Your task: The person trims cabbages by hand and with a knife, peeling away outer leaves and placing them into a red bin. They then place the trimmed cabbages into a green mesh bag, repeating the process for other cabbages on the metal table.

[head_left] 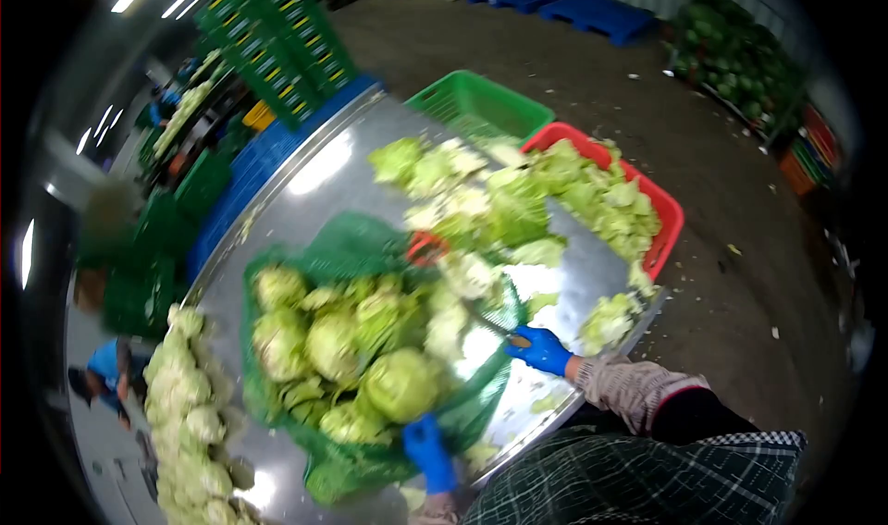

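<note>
Thin tool (pixel 490 324) (knife?) is being gripped by the curled R hand (pixel 539 351). Nearer, the L hand (pixel 428 451) is being held at the low edge of the cabbage (pixel 403 385), prob. touching; how wide its grip is can't be seen. W/ no long side showing, the cabbage is sitting just past it on green net (pixel 347 238), looking round, pale & blurry.

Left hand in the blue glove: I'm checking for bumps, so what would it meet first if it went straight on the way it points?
The left hand would probably meet the round, pale-green cabbage just ahead; depth is unclear, so they may be touching.
</note>
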`<state>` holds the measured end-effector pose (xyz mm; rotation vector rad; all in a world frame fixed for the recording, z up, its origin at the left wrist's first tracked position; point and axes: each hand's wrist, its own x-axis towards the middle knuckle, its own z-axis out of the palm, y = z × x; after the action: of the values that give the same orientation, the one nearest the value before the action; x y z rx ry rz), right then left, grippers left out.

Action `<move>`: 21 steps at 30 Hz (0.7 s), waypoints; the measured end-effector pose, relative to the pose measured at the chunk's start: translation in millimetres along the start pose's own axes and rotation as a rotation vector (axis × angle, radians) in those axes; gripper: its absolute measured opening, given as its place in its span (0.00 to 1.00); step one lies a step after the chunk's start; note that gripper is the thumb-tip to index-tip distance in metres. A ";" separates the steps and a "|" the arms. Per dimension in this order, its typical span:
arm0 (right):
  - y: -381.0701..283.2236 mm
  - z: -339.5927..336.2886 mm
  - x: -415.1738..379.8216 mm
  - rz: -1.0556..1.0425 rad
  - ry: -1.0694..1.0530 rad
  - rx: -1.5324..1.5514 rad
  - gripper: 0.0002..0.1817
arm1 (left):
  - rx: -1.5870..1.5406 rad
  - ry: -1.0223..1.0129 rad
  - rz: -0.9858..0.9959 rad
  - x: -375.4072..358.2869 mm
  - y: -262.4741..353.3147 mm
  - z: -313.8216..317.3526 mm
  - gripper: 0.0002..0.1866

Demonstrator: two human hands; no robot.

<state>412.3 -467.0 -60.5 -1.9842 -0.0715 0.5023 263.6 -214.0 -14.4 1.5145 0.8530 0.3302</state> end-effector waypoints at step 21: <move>-58.4 -16.9 10.1 -0.410 -0.062 0.227 0.19 | 0.886 0.222 0.844 -21.4 100.8 72.8 0.48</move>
<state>437.7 -451.9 -6.3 -1.6732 -0.4326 0.2893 328.7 -273.6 75.7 2.6910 0.4820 0.8123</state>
